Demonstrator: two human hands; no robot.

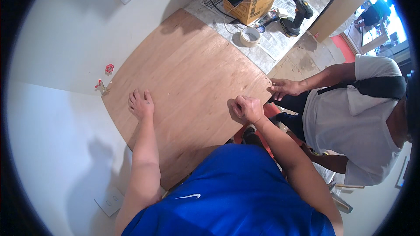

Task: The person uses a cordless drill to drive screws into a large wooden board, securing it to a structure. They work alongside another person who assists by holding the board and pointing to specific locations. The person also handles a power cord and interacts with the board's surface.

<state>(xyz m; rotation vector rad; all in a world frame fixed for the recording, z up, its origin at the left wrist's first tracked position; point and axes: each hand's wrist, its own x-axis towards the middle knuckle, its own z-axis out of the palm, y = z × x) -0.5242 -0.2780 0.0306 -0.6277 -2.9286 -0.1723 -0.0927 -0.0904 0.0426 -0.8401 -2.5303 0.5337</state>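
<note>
A broad sheet of plywood spans the corner in front of me. My left hand lies flat on its left part, fingers stretched out. Over the board's right side, near the edge, my right hand is closed with the fingers curled in; what they hold, if anything, is hidden. Beyond it, another person's hand touches the board's right corner. Small dark holes show near that corner.
Behind the board, a paper-covered counter carries a tape roll, a cordless drill and a cardboard box. Red tap handles stick out of the left wall. A co-worker in a white shirt stands close on my right.
</note>
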